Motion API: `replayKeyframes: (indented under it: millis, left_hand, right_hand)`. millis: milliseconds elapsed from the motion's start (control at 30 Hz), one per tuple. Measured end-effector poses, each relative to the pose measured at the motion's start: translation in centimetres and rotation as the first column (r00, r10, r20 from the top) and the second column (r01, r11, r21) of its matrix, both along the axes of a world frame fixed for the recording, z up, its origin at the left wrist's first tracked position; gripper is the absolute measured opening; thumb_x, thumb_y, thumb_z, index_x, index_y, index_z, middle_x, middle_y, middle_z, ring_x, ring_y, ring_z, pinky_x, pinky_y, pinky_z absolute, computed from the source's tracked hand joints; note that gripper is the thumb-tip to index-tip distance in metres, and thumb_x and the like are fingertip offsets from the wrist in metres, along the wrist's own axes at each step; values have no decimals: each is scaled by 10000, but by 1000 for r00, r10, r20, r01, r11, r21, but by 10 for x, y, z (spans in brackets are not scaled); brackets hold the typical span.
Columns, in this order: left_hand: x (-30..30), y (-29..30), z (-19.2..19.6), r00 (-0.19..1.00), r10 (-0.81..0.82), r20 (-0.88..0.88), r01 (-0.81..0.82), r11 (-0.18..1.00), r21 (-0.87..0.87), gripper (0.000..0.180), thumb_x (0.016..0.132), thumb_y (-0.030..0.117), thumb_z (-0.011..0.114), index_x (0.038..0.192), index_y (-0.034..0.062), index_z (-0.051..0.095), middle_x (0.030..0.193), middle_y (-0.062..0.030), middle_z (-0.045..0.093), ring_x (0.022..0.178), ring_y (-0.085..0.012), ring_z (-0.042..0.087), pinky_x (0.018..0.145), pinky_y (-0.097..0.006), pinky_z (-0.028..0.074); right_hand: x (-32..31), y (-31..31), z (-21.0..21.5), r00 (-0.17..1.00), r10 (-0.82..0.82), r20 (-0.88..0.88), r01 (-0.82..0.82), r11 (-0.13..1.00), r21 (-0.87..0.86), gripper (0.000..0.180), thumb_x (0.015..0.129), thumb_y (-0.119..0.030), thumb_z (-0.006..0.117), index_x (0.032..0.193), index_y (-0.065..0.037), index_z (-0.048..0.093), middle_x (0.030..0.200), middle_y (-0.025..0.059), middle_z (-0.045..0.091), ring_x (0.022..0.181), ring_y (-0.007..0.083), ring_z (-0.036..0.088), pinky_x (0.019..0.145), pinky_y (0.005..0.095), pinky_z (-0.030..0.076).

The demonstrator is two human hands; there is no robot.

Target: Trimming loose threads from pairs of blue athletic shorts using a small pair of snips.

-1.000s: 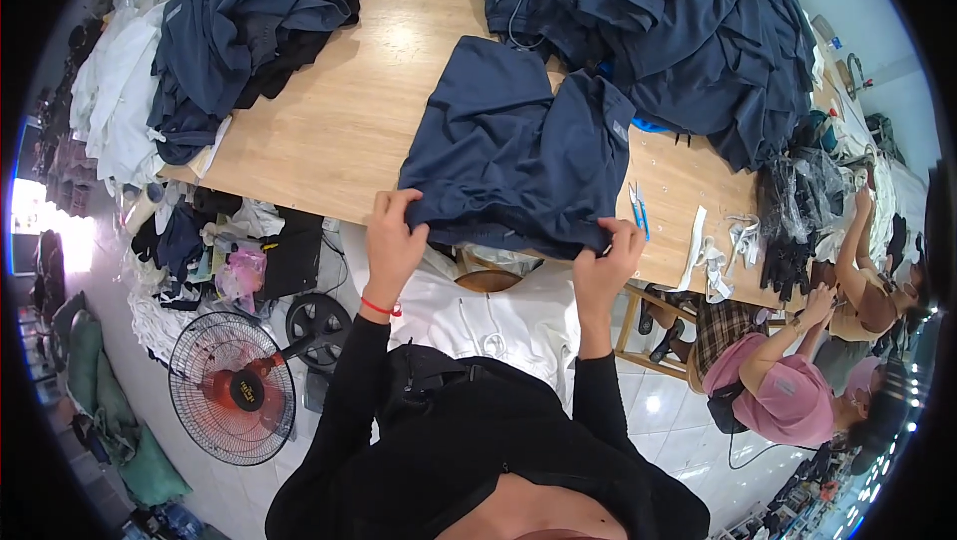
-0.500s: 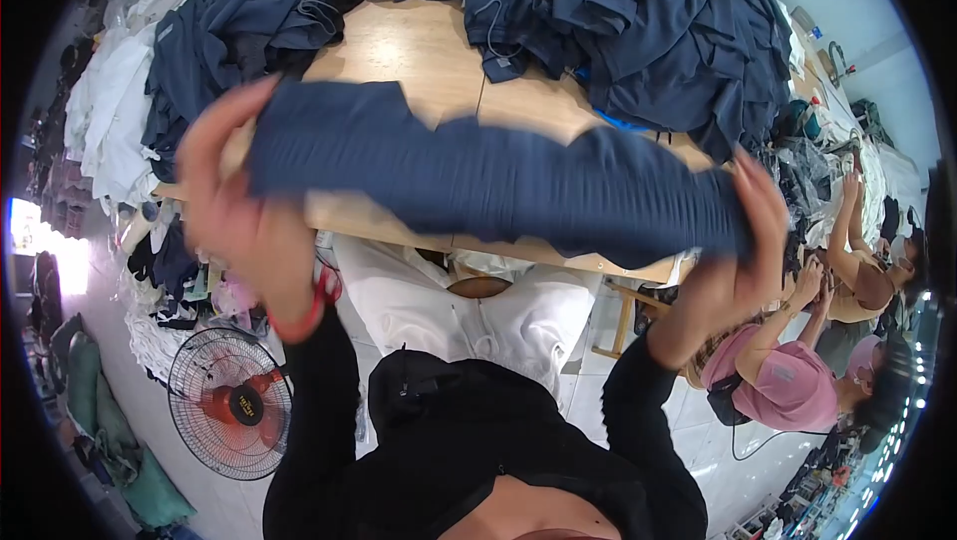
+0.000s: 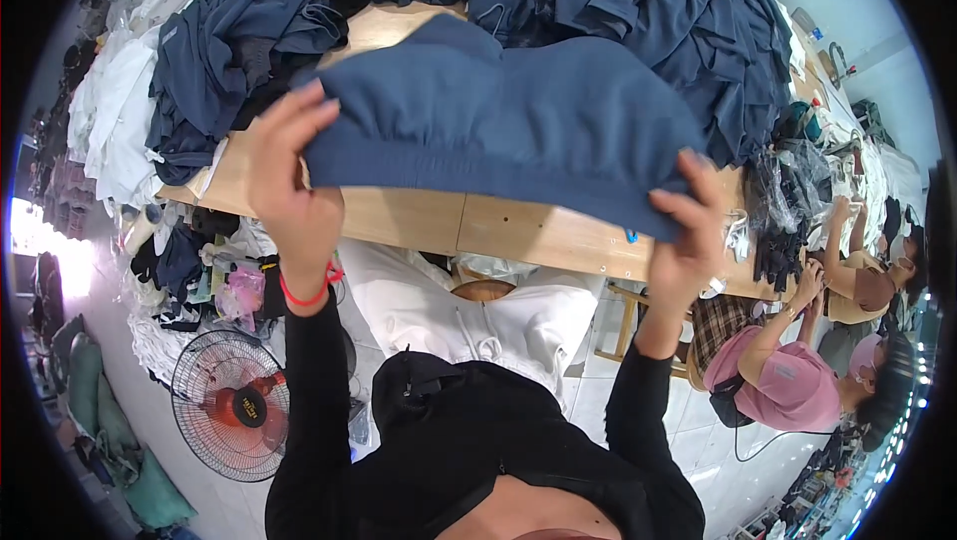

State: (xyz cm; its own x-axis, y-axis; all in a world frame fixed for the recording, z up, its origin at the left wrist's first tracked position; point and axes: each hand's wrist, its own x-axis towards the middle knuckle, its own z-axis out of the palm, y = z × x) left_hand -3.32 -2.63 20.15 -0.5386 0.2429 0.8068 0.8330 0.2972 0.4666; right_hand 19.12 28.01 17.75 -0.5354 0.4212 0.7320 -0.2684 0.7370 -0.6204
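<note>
A navy garment point(image 3: 498, 106) with a gathered elastic band along its near edge is stretched sideways above the table. My left hand point(image 3: 296, 186) grips its left end, fingers over the front of the cloth. At the other end, my right hand point(image 3: 690, 226) pinches the lower right corner of the band. The garment's far edge rises in two humps, and its underside is hidden from view.
A wooden table point(image 3: 399, 216) carries a navy clothing pile point(image 3: 668, 21) at far right and another navy heap point(image 3: 239, 26) at left. White cloth point(image 3: 108, 111) lies farther left. A floor fan point(image 3: 229, 405) stands low left. Two people sit at right, one in a pink shirt point(image 3: 783, 370).
The garment has moved away from me, and its smooth panel now shows above the band instead of a bunched, ribbed strip. My hands have come closer together, still holding its ends.
</note>
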Motion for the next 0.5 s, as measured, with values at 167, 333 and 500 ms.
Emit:
replayKeyframes:
  millis: [167,333,500]
  left_hand:
    - [26,-42,-146,714,-18,700,175,973,-153,570,844,-97,788,1390,-5,654,1535,-174,546,1409,-326,584,1181,-409,494]
    - [53,-87,-237,618,-96,780,120,992,27,620,932,20,816,1489,-51,552,1572,-184,499,1418,-306,566,1155,-393,512]
    - [39,-60,-253,523,-56,850,-82,990,115,602,977,12,774,1515,-53,511,1291,-141,677,1109,-171,680,951,-285,556]
  right_hand:
    - [39,-19,-153,871,191,452,2,920,-392,373,768,41,853,1133,-30,831,1587,229,566,1451,362,566,1191,441,445]
    - [72,-42,-197,871,217,441,202,660,-723,222,952,-42,803,1148,59,784,1391,216,689,1225,281,715,1029,361,580]
    - [27,-48,-195,857,214,468,363,394,-845,402,1016,-123,778,1340,63,631,1005,117,766,819,143,745,666,281,606]
